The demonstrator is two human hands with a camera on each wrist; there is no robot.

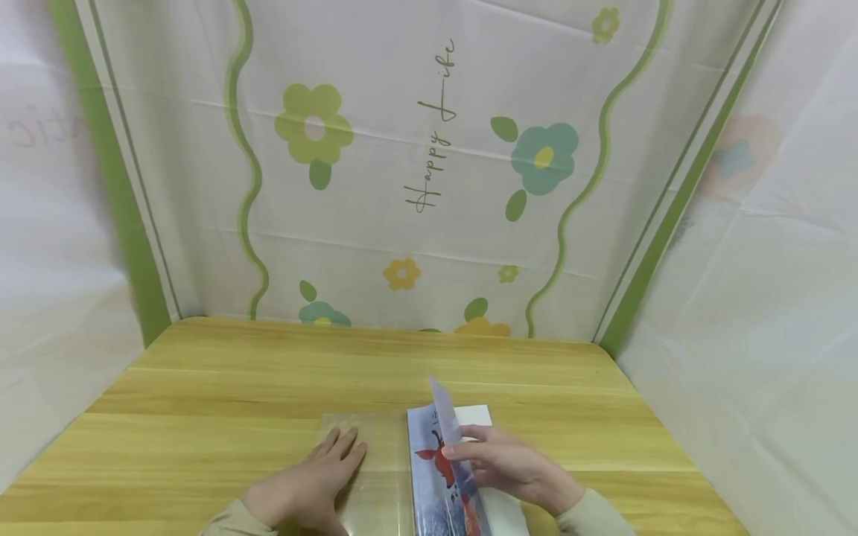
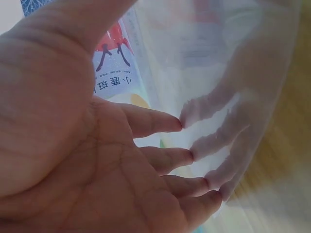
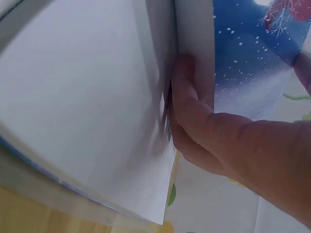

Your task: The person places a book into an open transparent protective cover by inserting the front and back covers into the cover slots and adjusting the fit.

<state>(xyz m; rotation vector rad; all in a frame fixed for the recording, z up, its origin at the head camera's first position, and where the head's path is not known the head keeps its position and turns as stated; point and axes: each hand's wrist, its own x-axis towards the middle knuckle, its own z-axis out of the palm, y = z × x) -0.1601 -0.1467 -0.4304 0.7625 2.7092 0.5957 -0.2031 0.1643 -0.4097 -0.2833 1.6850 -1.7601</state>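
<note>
A picture book (image 1: 429, 476) with a blue-white cover and red deer figures lies near the table's front edge. Its cover flap (image 1: 445, 406) stands raised, and my right hand (image 1: 506, 463) pinches it, thumb on the printed side and fingers behind. White paper (image 3: 87, 87) fills the left of the right wrist view, beside those fingers. A clear plastic sheet (image 1: 383, 476) extends left from the book. My left hand (image 1: 311, 480) rests on this sheet with fingers spread and nearly straight; in the left wrist view its fingertips (image 2: 170, 121) touch the plastic, which mirrors them.
The wood-grain table (image 1: 221, 402) stretches out around the book. Behind it hangs a white cloth (image 1: 375, 223) with printed flowers and lettering, and further white cloth panels (image 1: 757, 298) close off both sides.
</note>
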